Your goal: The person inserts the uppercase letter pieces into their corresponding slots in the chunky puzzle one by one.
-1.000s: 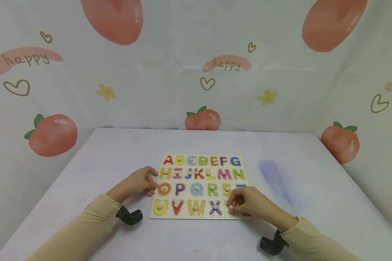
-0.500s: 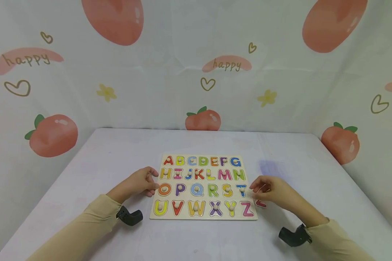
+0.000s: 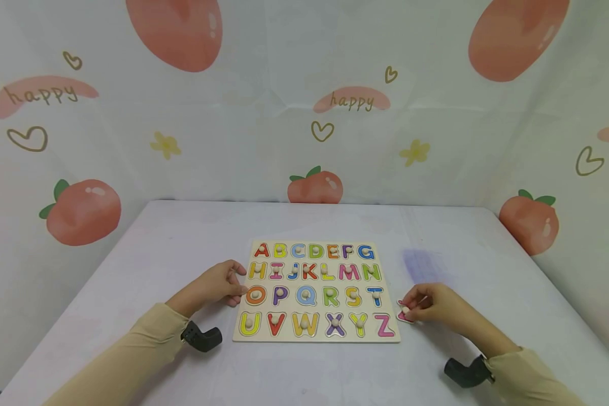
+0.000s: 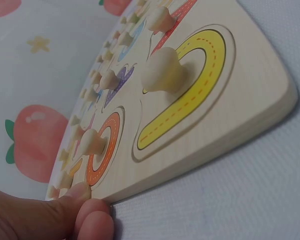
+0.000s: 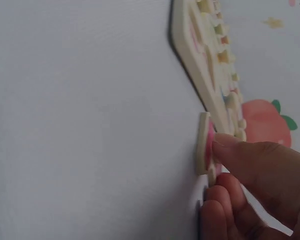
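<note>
A wooden alphabet puzzle board point(image 3: 290, 338) lies flat, its knobbed letter pieces seated in rows. The Z slot point(image 3: 383, 325) at its lower right corner holds no piece and shows a printed pink Z. My left hand point(image 3: 218, 283) holds the board's left edge beside the O; in the left wrist view the thumb point(image 4: 79, 192) lies at the rim and curled fingertips point(image 4: 96, 220) sit against the side. To the right of the board, my right hand point(image 3: 433, 304) pinches the pink letter Z piece point(image 5: 206, 142) by its knob. The fingers partly cover this piece.
The board stands on a table with a white cloth point(image 3: 304, 372). A bluish stain point(image 3: 426, 266) marks the cloth beyond my right hand. Behind stands a pale curtain point(image 3: 264, 152) printed with peaches. Dark wrist cameras point(image 3: 201, 336) sit on both wrists.
My right hand has left the Y piece, now seated in its slot, and moved right to take hold of the pink Z piece. The left hand stays at the board's edge.
</note>
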The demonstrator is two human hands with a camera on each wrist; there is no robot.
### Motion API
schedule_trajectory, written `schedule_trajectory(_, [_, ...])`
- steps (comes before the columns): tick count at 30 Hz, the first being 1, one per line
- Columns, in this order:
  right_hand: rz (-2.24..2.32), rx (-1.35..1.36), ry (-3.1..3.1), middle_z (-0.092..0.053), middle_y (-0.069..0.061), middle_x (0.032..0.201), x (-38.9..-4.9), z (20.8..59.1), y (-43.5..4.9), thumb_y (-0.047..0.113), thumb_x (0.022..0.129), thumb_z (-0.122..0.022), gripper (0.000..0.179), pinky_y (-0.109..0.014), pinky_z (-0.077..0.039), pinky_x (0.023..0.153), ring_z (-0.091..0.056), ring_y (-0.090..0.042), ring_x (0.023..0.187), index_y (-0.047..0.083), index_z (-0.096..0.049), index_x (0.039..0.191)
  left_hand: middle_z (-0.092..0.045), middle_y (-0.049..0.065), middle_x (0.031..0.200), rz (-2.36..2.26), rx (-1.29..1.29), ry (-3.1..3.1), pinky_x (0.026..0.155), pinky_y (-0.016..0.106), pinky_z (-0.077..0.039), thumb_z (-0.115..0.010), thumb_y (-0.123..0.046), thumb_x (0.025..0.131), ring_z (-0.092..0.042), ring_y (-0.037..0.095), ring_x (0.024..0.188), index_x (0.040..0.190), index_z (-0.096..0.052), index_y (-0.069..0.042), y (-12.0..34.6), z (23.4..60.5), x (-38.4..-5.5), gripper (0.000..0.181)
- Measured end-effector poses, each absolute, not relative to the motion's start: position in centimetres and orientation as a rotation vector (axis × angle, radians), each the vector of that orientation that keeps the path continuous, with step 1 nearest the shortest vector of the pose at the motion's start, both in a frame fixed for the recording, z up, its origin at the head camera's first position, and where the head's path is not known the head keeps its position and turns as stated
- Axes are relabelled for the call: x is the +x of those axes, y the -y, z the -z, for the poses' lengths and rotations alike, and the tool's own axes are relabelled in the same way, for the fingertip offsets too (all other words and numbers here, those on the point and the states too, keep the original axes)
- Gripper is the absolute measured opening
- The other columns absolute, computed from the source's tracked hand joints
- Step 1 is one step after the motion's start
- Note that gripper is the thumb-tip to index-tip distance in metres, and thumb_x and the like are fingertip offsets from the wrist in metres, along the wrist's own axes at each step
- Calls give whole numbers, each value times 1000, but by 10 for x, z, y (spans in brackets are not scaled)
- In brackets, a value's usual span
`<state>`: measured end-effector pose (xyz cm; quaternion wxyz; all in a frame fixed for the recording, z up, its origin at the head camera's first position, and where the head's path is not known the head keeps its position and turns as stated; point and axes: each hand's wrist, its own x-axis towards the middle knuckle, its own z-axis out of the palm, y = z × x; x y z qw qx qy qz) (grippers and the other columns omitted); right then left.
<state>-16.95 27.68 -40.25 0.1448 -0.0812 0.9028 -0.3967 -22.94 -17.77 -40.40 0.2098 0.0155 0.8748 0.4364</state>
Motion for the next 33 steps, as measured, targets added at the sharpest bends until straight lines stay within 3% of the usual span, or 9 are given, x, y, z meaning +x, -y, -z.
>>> schedule_trajectory(8, [1073, -232, -2673, -60, 1, 76, -166, 396, -269, 18, 75, -82, 22, -21, -43, 59, -53, -12, 70, 8, -70, 90, -58, 8, 75, -1209, 30, -2438, 56, 24, -54, -69, -4, 87, -58, 13, 58, 121, -45, 3, 178, 405, -230, 42])
schedule_trajectory(17, [1152, -304, -2609, -61, -1, 78, -165, 378, -252, 15, 78, -80, 20, -20, -48, 60, -56, -15, 74, 6, -69, 93, -58, 8, 75, -1201, 22, -2449, 56, 24, -54, -69, -4, 87, -59, 12, 58, 121, -45, 3, 177, 404, -230, 41])
schedule_trajectory(33, [1184, -450, -2509, -62, 1, 75, -158, 394, -234, 8, 74, -80, 17, -19, -46, 57, -54, -6, 65, 7, -70, 88, -59, 8, 75, -1208, 25, -2445, 56, 24, -54, -69, -4, 87, -59, 13, 58, 121, -45, 3, 178, 406, -232, 42])
